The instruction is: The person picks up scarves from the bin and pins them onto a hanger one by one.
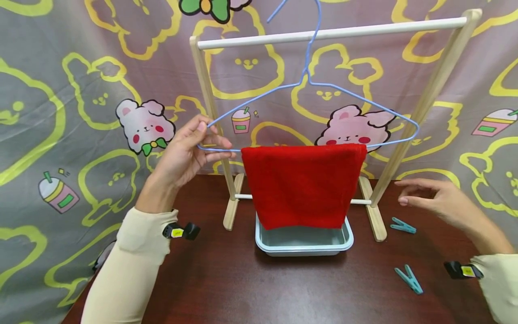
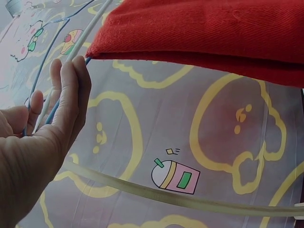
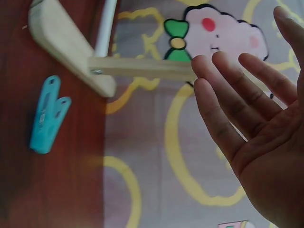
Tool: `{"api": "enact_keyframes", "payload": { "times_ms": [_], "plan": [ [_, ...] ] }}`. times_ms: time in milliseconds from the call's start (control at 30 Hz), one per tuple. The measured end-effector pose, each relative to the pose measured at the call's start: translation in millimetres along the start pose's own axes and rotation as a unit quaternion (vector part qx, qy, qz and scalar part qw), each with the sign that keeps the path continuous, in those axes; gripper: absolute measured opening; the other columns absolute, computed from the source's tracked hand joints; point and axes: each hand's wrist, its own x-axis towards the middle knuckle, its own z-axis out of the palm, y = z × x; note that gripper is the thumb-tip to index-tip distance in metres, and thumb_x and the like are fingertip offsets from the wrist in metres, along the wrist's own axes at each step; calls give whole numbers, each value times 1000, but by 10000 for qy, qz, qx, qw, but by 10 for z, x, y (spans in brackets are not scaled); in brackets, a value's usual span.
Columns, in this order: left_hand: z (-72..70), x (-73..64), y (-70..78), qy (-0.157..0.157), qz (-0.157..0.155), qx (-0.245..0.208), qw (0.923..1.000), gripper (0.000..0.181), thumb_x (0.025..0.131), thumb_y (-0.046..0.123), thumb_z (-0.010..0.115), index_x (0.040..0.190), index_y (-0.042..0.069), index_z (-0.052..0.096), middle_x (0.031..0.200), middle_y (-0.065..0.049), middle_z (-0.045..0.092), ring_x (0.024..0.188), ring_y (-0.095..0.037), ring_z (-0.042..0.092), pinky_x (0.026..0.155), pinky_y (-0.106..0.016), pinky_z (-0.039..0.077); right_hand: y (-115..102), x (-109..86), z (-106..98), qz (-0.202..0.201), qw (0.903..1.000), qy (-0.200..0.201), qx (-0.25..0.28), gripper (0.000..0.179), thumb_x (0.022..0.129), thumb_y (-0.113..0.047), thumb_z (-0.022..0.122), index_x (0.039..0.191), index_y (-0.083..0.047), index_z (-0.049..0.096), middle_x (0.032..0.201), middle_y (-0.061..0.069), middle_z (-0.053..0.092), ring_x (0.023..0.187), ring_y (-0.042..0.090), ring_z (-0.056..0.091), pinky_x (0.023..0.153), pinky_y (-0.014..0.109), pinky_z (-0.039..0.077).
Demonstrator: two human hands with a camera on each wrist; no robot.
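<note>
My left hand [image 1: 188, 146] grips the left corner of a blue wire clothes hanger [image 1: 348, 91], thumb and fingers around the wire. A red towel [image 1: 305, 184] hangs folded over the hanger's bottom bar, its lower edge overlapping the light blue basin in the head view. The hanger's hook rises in front of the rack's top rail. In the left wrist view the towel [image 2: 204, 33] spreads to the right of the fingertips. My right hand [image 1: 439, 198] hovers at the right with relaxed fingers and holds nothing. Below it lies a teal clothespin [image 1: 403, 225] on the table.
A wooden clothes rack [image 1: 425, 99] with a white top rail [image 1: 364, 30] stands at the back. The light blue basin [image 1: 303, 248] sits between its feet on the dark table [image 1: 226, 279]. Another teal clothespin [image 1: 409, 279] lies at the front right. A patterned cloth [image 1: 36, 148] hangs behind.
</note>
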Motion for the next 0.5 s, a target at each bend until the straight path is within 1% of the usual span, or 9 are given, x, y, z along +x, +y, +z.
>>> {"api": "enact_keyframes", "payload": {
  "times_ms": [100,200,267,367,500],
  "plan": [
    [8,4,-2,22,-13,-26,10000,20,113,20,43,103,10,58,90,-8,78,87,-21,78,84,-42,64,92,-53,49,234,9992,85,-320,34,91,-12,81,123,-14,73,88,-8,76,84,-6,65,71,10,47],
    [13,5,-4,54,-6,-14,10000,20,113,20,43,104,10,57,90,-8,78,87,-21,78,84,-42,64,184,-83,103,160,9992,28,-366,34,91,-10,81,123,-9,72,88,-7,75,83,-3,66,70,10,47],
    [15,4,-4,83,9,-1,10000,20,113,20,43,103,10,58,89,-8,78,86,-20,78,84,-42,64,245,-97,133,96,9993,-16,-358,34,90,-8,81,123,-8,72,87,-8,75,81,-2,67,69,11,48],
    [19,5,-2,131,38,20,9999,20,113,19,42,103,10,58,88,-8,77,86,-20,77,84,-43,64,325,-117,158,139,9990,-78,-408,35,90,-9,81,123,-8,71,87,-13,74,79,-2,67,67,12,48],
    [28,8,0,177,63,6,9998,20,112,20,43,102,10,57,88,-8,76,86,-20,76,85,-44,64,399,-132,178,254,9981,-180,-523,38,89,-13,83,125,-5,70,88,-13,72,80,-3,66,67,14,49]
  ]
}}
